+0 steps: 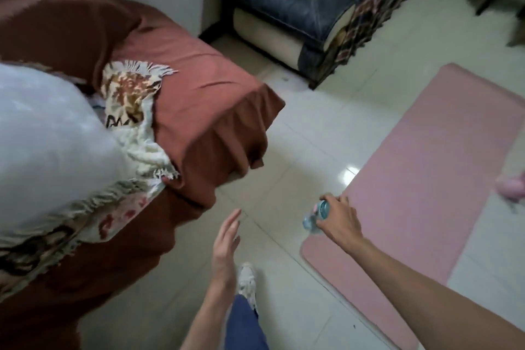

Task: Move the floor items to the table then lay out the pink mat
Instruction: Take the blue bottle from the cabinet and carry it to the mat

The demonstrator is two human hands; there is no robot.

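Observation:
A pink mat (420, 179) lies flat on the pale tiled floor at the right. My right hand (339, 217) grips a clear blue plastic bottle (315, 214) above the mat's near left corner; the fingers cover much of the bottle. My left hand (225, 247) hangs in the air with straight fingers over the tiles and holds nothing. At the right edge a small pink object (510, 186) lies on the mat, blurred.
A sofa under a rust-brown cover (204, 99) fills the left, with a patterned fringed cloth (130, 111) and a pale cushion (48, 139) on it. A dark blue and cream armchair (289, 11) stands at the back. My foot in a white shoe (247, 284) is on the tiles.

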